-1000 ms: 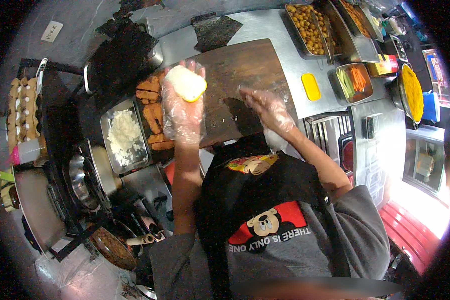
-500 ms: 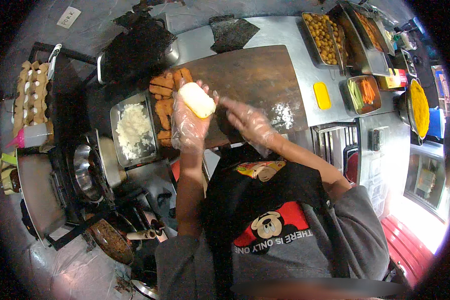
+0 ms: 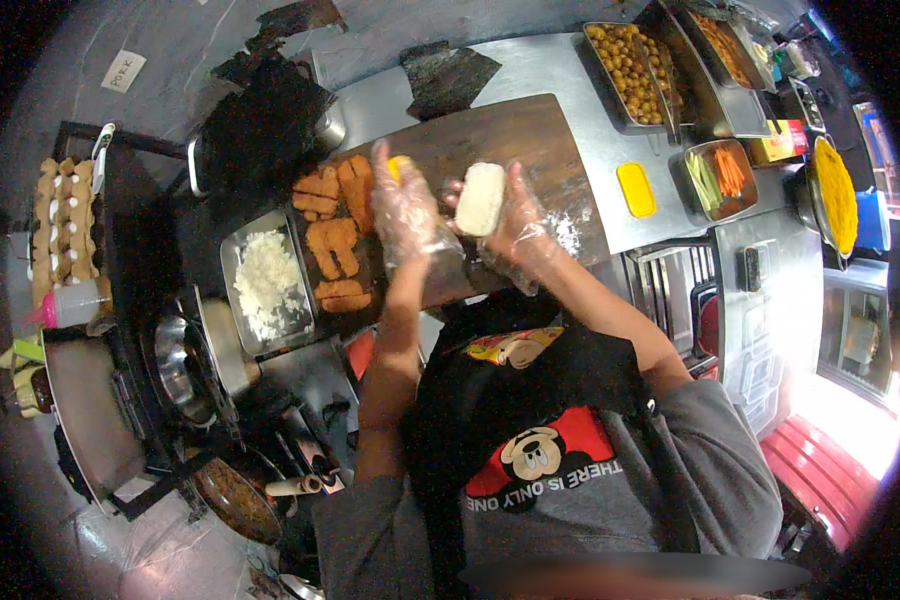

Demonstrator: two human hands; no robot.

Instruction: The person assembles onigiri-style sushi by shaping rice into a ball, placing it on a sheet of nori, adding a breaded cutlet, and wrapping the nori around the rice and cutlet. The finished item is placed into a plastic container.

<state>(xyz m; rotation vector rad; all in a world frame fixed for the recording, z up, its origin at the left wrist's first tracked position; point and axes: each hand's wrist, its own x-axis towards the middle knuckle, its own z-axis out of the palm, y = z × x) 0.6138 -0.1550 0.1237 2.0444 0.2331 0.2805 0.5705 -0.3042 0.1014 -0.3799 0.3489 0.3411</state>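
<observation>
Well, my right hand [image 3: 526, 228] cups the rice block [image 3: 481, 199] above the board [image 3: 530, 128], my left hand [image 3: 407, 212] pinches a yellow piece [image 3: 397, 167]; I'd press lightly, sparing the block's edges

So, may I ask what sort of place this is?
Most likely a small commercial kitchen: a gloved right hand holds a rice block, breaded cutlets lie on a wooden cutting board, and a cardboard egg tray is at far left.

head, left fisheye | faces down, close over torso [image 3: 560, 450] | spans left hand [image 3: 407, 215], right hand [image 3: 523, 228], board [image 3: 525, 130]
</observation>
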